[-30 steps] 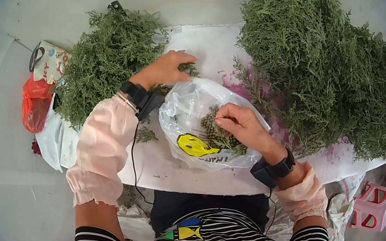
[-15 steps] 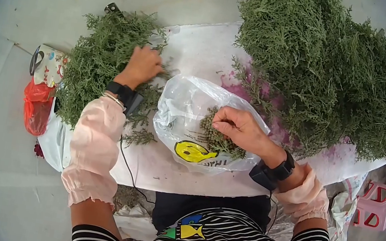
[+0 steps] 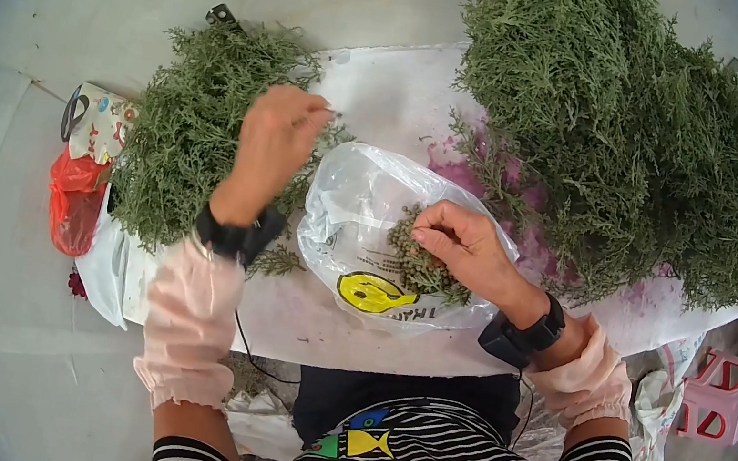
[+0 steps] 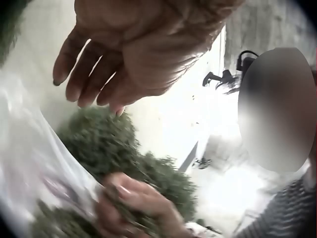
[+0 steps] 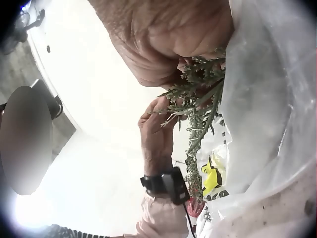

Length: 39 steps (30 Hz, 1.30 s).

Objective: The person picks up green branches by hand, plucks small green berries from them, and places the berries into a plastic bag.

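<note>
A thin white plastic bag [image 3: 337, 216] with a yellow print lies with its mouth spread on the table's white cover. My right hand [image 3: 476, 252] is over the bag, its thumb and fingers pinching an evergreen sprig [image 5: 205, 96] with flat, scaly leaves. Small round grey-green cones [image 3: 404, 241] cluster beside those fingers. My left hand [image 3: 272, 143] hovers at the near side of the left heap of evergreen branches [image 3: 189, 120]. In the left wrist view its fingers [image 4: 91, 72] hang loosely extended, holding nothing.
A larger heap of evergreen branches [image 3: 614, 144] covers the table's right side, beside purple stains [image 3: 456, 169]. Off the left end are a red plastic bag [image 3: 75, 194] and a patterned bag [image 3: 101, 125]. A pink stool [image 3: 721, 394] stands at the lower right.
My left hand went from beside the bag's far rim leftward to the left heap, then came up a little with its fingers loosened. My right hand has stayed in place, still pinching the sprig.
</note>
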Each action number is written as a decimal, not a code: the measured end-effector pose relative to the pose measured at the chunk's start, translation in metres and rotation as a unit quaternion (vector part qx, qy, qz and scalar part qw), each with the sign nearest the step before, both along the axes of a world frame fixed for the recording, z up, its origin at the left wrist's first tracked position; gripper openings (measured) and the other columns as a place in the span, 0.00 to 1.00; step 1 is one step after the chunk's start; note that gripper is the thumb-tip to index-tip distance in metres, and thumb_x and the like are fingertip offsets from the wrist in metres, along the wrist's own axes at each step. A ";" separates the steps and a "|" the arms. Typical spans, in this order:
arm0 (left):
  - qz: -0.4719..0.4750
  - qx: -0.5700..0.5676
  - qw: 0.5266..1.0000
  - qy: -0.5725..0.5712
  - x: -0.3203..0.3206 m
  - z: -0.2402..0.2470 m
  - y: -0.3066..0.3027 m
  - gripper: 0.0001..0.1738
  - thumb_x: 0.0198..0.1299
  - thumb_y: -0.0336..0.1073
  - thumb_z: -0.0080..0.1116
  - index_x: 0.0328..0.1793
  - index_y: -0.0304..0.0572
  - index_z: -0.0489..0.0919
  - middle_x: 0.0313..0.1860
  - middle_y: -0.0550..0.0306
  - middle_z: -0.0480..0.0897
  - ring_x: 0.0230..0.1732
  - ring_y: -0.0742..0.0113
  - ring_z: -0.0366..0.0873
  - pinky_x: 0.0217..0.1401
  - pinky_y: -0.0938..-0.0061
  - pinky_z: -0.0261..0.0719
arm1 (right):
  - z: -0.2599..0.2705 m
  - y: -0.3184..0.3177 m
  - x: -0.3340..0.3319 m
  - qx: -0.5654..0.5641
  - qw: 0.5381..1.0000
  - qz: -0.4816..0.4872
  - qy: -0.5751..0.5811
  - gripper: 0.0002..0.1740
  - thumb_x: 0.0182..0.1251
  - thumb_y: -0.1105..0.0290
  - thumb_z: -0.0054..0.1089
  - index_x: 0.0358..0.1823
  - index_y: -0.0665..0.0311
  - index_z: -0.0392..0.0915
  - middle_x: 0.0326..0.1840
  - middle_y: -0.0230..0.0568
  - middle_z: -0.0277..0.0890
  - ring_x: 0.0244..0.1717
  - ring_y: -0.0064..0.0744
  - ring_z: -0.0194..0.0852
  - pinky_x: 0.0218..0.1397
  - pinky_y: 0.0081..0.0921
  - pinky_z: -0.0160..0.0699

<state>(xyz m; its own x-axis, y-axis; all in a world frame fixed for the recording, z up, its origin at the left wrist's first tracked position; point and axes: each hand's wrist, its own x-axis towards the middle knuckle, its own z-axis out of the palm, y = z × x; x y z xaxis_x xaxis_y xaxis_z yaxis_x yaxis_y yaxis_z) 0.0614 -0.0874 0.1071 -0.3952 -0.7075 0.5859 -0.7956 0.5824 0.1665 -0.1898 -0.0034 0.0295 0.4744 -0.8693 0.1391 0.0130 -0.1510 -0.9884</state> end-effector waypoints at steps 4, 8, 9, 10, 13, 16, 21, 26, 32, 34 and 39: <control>-0.096 0.225 0.949 0.197 -0.055 0.007 0.075 0.12 0.49 0.30 0.64 0.41 0.35 0.80 0.29 0.56 0.80 0.28 0.73 0.76 0.31 0.80 0.73 | 0.006 0.003 0.002 0.038 0.998 -0.027 -0.050 0.04 0.63 0.73 0.55 0.34 0.67 0.73 0.25 0.25 0.69 0.26 0.12 0.62 0.28 0.13 0.64; -0.092 0.363 0.863 0.338 -0.075 -0.023 0.093 0.12 0.51 0.29 0.63 0.43 0.33 0.79 0.29 0.59 0.80 0.27 0.77 0.75 0.29 0.82 0.74 | 0.007 0.003 0.006 0.032 0.994 -0.050 -0.094 0.04 0.64 0.73 0.55 0.34 0.66 0.73 0.26 0.24 0.69 0.27 0.10 0.63 0.27 0.11 0.65; -0.094 0.388 0.838 0.373 -0.075 -0.036 0.091 0.12 0.53 0.28 0.62 0.43 0.33 0.79 0.29 0.59 0.80 0.26 0.77 0.75 0.29 0.82 0.75 | 0.006 0.002 0.007 0.022 0.995 -0.052 -0.086 0.04 0.64 0.73 0.55 0.34 0.66 0.73 0.26 0.24 0.69 0.27 0.10 0.64 0.27 0.11 0.65; -0.098 0.415 0.808 0.406 -0.076 -0.042 0.089 0.11 0.54 0.28 0.61 0.44 0.33 0.79 0.29 0.59 0.80 0.26 0.76 0.76 0.28 0.82 0.75 | 0.005 0.002 0.007 0.013 0.995 -0.057 -0.077 0.04 0.64 0.73 0.55 0.34 0.66 0.73 0.27 0.24 0.69 0.27 0.11 0.64 0.27 0.11 0.66; -0.118 0.455 0.739 0.482 -0.072 -0.054 0.085 0.09 0.55 0.27 0.60 0.43 0.33 0.80 0.28 0.59 0.80 0.25 0.75 0.76 0.28 0.81 0.76 | -0.002 0.004 0.004 0.007 0.996 -0.069 -0.060 0.04 0.64 0.72 0.55 0.35 0.66 0.73 0.27 0.25 0.70 0.27 0.11 0.65 0.27 0.11 0.66; -0.129 0.475 0.694 0.526 -0.068 -0.054 0.080 0.08 0.55 0.26 0.59 0.41 0.32 0.80 0.28 0.58 0.80 0.25 0.74 0.76 0.27 0.81 0.77 | 0.000 -0.002 0.007 -0.006 0.995 -0.074 -0.061 0.05 0.64 0.72 0.56 0.35 0.66 0.73 0.28 0.26 0.71 0.28 0.11 0.65 0.27 0.11 0.67; -0.121 0.463 0.683 0.552 -0.052 -0.058 0.068 0.07 0.55 0.25 0.59 0.40 0.33 0.81 0.28 0.57 0.80 0.24 0.75 0.75 0.26 0.80 0.75 | 0.009 -0.014 0.020 0.039 0.994 -0.049 -0.089 0.06 0.63 0.72 0.56 0.38 0.67 0.76 0.31 0.27 0.73 0.29 0.13 0.66 0.31 0.13 0.67; -0.117 0.391 0.698 0.588 -0.051 -0.066 0.068 0.06 0.55 0.26 0.59 0.39 0.33 0.81 0.27 0.58 0.80 0.23 0.77 0.72 0.24 0.81 0.73 | 0.008 -0.024 0.030 0.104 0.987 -0.023 -0.121 0.07 0.61 0.70 0.58 0.37 0.67 0.78 0.29 0.29 0.74 0.28 0.16 0.68 0.31 0.15 0.69; -0.125 0.420 0.689 0.577 -0.051 -0.072 0.071 0.07 0.53 0.27 0.61 0.39 0.35 0.82 0.28 0.61 0.80 0.22 0.78 0.72 0.25 0.82 0.72 | -0.007 -0.024 0.019 0.139 0.983 -0.002 -0.123 0.06 0.61 0.73 0.58 0.37 0.66 0.78 0.33 0.27 0.75 0.32 0.14 0.68 0.34 0.15 0.69; -0.114 0.453 0.679 0.567 -0.049 -0.071 0.072 0.08 0.53 0.27 0.62 0.40 0.35 0.81 0.30 0.61 0.79 0.25 0.77 0.73 0.27 0.81 0.72 | -0.004 -0.024 0.015 0.125 0.986 -0.011 -0.113 0.05 0.60 0.74 0.57 0.36 0.66 0.77 0.33 0.29 0.75 0.32 0.15 0.69 0.35 0.15 0.69; -0.111 0.385 0.854 0.333 -0.055 -0.092 0.077 0.10 0.50 0.26 0.63 0.40 0.36 0.81 0.30 0.61 0.78 0.28 0.76 0.74 0.29 0.79 0.73 | 0.017 -0.025 -0.003 0.186 0.965 -0.009 -0.182 0.03 0.61 0.76 0.54 0.35 0.66 0.76 0.32 0.33 0.75 0.32 0.19 0.71 0.37 0.15 0.69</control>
<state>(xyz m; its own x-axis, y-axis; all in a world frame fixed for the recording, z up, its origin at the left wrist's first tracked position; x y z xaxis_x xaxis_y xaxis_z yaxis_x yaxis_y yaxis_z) 0.0068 -0.0105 0.0151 -0.3306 -0.9350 0.1283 -0.2598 0.2209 0.9401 -0.1932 -0.0279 0.0463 0.4366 -0.8992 -0.0295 0.3711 0.2099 -0.9045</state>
